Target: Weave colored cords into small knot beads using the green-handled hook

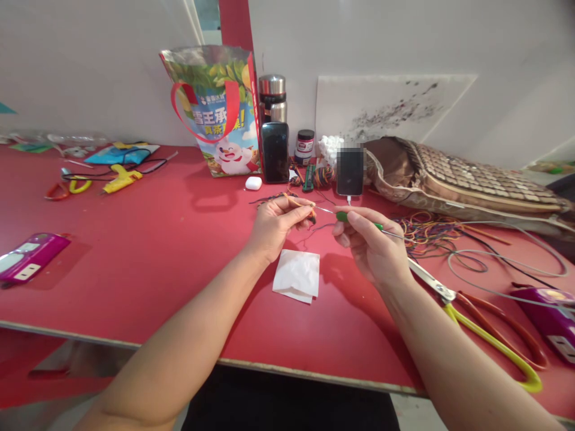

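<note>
My left hand (279,226) is closed in a pinch on a small piece of orange and dark yarn (312,219), most of it hidden by my fingers. A crochet hook (342,216) with a green handle lies in my right hand (376,244), gripped between thumb and fingers. Its thin metal tip points left and reaches the yarn at my left fingertips. Whether the tip is inside a loop is too small to tell. A dark strand trails between the hands. Below them, a folded white tissue (296,275) lies flat on the red table (179,263).
Large scissors (442,290) lie beside my right forearm, near tangled yarn (426,233) and a purple power strip (548,317). Behind stand a phone (275,152), a second phone (350,173), a shopping bag (215,114) and a flask (272,96). A yellow glue gun (121,179) lies left.
</note>
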The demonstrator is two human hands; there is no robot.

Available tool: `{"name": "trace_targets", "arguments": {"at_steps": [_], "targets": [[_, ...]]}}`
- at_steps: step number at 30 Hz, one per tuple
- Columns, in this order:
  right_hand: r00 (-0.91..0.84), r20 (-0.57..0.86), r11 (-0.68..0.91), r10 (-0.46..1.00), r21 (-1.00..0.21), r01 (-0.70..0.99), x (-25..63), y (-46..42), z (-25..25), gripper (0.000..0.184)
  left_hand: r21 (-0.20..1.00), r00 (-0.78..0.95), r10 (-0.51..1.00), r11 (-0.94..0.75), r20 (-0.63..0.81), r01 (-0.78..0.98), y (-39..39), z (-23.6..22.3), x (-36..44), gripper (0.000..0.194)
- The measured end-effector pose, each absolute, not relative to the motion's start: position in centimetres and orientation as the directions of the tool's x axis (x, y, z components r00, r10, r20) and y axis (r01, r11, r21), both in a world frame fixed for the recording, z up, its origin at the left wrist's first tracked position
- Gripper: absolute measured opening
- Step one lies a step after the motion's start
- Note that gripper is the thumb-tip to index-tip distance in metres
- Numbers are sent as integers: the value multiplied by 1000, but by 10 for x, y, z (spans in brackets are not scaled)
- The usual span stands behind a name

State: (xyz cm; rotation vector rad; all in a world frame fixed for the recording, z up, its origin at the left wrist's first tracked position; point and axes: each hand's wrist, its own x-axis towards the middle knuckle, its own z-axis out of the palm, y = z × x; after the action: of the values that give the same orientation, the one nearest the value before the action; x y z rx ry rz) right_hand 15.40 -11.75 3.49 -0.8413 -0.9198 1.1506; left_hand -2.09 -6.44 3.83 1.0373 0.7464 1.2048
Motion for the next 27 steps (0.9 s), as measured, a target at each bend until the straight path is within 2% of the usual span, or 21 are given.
{"name": "trace_targets", "arguments": {"at_steps": [27], "targets": [[124, 141, 178, 982, -910, -374, 156, -117, 34, 14, 924, 287, 954, 33, 84, -381, -65, 37, -22, 21]]}}
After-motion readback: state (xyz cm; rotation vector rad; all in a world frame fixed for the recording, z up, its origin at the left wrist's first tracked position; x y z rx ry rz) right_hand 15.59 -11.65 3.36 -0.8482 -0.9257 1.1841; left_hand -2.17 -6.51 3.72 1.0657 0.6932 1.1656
